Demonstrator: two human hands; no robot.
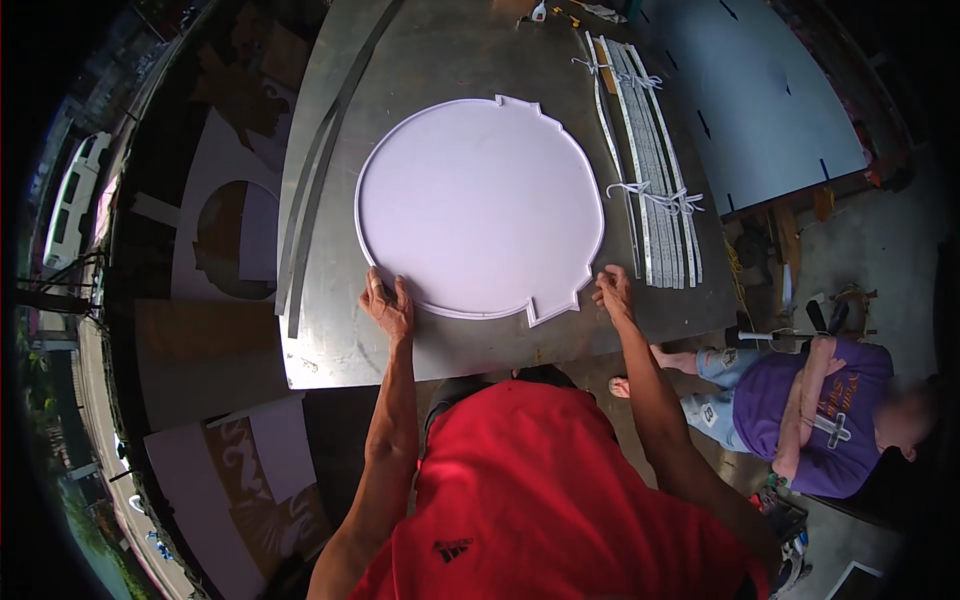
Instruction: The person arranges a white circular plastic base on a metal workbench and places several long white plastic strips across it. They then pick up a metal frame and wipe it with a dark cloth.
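A round, pale lilac panel (478, 205) with a raised rim lies flat on the metal table (460, 350). Stepped notches break its outline at the upper right and lower right. My left hand (388, 305) is at the panel's lower-left rim, thumb and fingers spread apart and touching the edge. Just off the lower-right edge is my right hand (614, 293), its fingers curled together; whether a small thing sits between them is hidden.
Tied bundles of long metal strips (655, 170) lie on the table's right side. Dark flat strips (318, 170) run along its left. A blue-grey sheet (755, 105) stands beyond on the right. A person in a purple shirt (825, 415) is at the right, arms crossed. Cut panels (215, 490) lean at the left.
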